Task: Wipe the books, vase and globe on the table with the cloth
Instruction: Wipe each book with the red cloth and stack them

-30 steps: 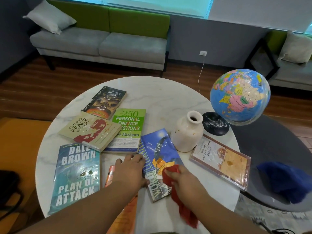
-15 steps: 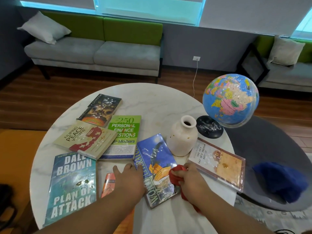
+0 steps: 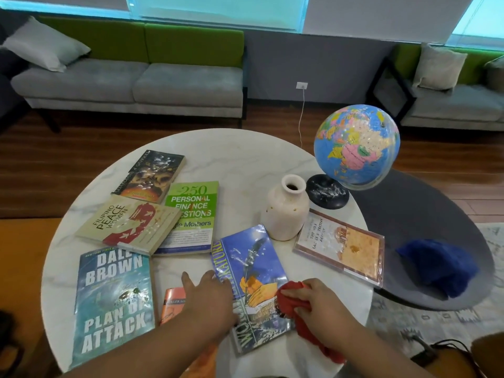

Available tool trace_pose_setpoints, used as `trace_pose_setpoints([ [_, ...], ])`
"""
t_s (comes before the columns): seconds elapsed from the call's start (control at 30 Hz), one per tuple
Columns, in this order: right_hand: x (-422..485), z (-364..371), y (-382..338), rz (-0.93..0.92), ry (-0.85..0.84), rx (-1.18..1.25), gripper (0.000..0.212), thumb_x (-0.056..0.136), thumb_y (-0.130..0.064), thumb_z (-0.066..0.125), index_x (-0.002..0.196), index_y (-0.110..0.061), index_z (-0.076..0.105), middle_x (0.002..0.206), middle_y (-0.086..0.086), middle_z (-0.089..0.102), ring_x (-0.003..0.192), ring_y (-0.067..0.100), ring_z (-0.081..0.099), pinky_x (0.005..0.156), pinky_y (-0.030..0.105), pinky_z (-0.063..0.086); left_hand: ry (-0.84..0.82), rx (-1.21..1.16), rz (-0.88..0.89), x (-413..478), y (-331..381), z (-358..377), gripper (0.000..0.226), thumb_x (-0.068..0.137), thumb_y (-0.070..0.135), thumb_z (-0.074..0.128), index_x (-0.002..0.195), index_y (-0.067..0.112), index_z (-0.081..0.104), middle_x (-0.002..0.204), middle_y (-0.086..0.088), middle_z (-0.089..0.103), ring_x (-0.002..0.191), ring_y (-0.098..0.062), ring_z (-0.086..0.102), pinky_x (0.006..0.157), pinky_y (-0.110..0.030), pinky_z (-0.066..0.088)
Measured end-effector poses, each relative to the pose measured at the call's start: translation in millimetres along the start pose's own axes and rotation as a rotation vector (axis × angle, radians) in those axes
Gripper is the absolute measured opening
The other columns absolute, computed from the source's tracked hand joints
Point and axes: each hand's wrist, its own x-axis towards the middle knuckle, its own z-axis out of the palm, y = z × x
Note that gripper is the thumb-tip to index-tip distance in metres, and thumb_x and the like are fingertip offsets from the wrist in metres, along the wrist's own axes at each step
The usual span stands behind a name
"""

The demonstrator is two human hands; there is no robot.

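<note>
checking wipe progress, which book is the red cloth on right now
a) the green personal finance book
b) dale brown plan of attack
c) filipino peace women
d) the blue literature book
D: the right hand holds the red cloth against the cover of the blue literature book, while the left hand rests flat along that book's spine side.
</note>
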Motion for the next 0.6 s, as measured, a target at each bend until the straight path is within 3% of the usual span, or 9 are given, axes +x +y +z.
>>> trace_pose_setpoints([
  [0.1, -9.0, -2.6, -2.4, -0.031, 0.012, -0.031, 0.045, 0.093, -0.014, 0.054, 0.129, -0.039, 0.056, 0.119, -0.005, 0.041, 0.108, 0.010, 0.048, 0.080, -0.004, 0.025, 0.108, 0.015, 0.040, -3.4, -7.3, -0.9, 0.049, 0.084, 0.049, 0.056, 0.125, 0.025, 0.049, 0.128, 0.000, 0.049, 0.130, -0.020, 0.033, 0.110, -0.055, 0.017],
  [0.2, -5.5, -0.8, -12.3, -0.039, 0.113, -0.071, 0.043, 0.093, -0.017, 0.054, 0.131, -0.036, 0.053, 0.115, -0.008, 0.037, 0.110, 0.010, 0.048, 0.079, -0.004, 0.027, 0.237, -0.074, 0.061, 1.1, -15.5, 3.9, 0.066, 0.080, 0.053, 0.059, 0.137, 0.027, 0.039, 0.144, 0.003, 0.032, 0.136, -0.017, 0.028, 0.108, -0.045, 0.024],
  [0.3, -6.9, 18.4, -32.2, -0.229, 0.006, -0.198, 0.046, 0.094, -0.023, 0.051, 0.136, -0.041, 0.047, 0.127, -0.012, 0.030, 0.124, 0.010, 0.037, 0.095, 0.005, 0.027, 0.172, -0.093, 0.095, 8.6, -19.6, 11.0, 0.091, 0.078, 0.059, 0.062, 0.150, 0.022, 0.020, 0.158, 0.003, 0.014, 0.144, -0.015, 0.017, 0.114, -0.042, 0.021],
  [0.33, -5.9, 27.9, -34.1, -0.313, -0.047, -0.247, 0.046, 0.093, -0.024, 0.051, 0.136, -0.040, 0.048, 0.130, -0.008, 0.034, 0.125, 0.016, 0.038, 0.101, 0.015, 0.033, 0.149, -0.083, 0.110, 10.5, -20.3, 12.6, 0.093, 0.079, 0.059, 0.062, 0.151, 0.020, 0.018, 0.159, 0.001, 0.012, 0.145, -0.015, 0.017, 0.115, -0.041, 0.020],
  [0.4, 3.1, 38.1, -33.9, -0.349, -0.028, -0.262, 0.036, 0.092, -0.029, 0.050, 0.127, -0.038, 0.054, 0.125, -0.001, 0.044, 0.118, 0.025, 0.046, 0.096, 0.030, 0.044, 0.131, -0.082, 0.145, 13.4, -22.5, 14.3, 0.093, 0.080, 0.057, 0.061, 0.152, 0.016, 0.018, 0.160, -0.002, 0.011, 0.145, -0.016, 0.018, 0.117, -0.038, 0.019],
  [0.5, 18.0, 31.6, -33.0, -0.253, 0.183, -0.357, 0.019, 0.092, -0.049, 0.048, 0.107, -0.037, 0.052, 0.114, -0.005, 0.051, 0.106, 0.023, 0.054, 0.086, 0.032, 0.048, 0.133, -0.097, 0.177, 16.3, -23.9, 13.6, 0.092, 0.080, 0.056, 0.062, 0.151, 0.015, 0.021, 0.160, -0.003, 0.012, 0.145, -0.016, 0.019, 0.117, -0.036, 0.018],
  [0.6, 19.3, 33.9, -39.0, -0.309, 0.051, -0.361, 0.035, 0.094, -0.035, 0.051, 0.128, -0.031, 0.050, 0.123, -0.001, 0.043, 0.113, 0.023, 0.048, 0.092, 0.026, 0.042, 0.140, -0.102, 0.194, 18.0, -24.6, 14.9, 0.092, 0.080, 0.056, 0.063, 0.150, 0.013, 0.022, 0.160, -0.005, 0.013, 0.144, -0.018, 0.019, 0.117, -0.036, 0.018],
])
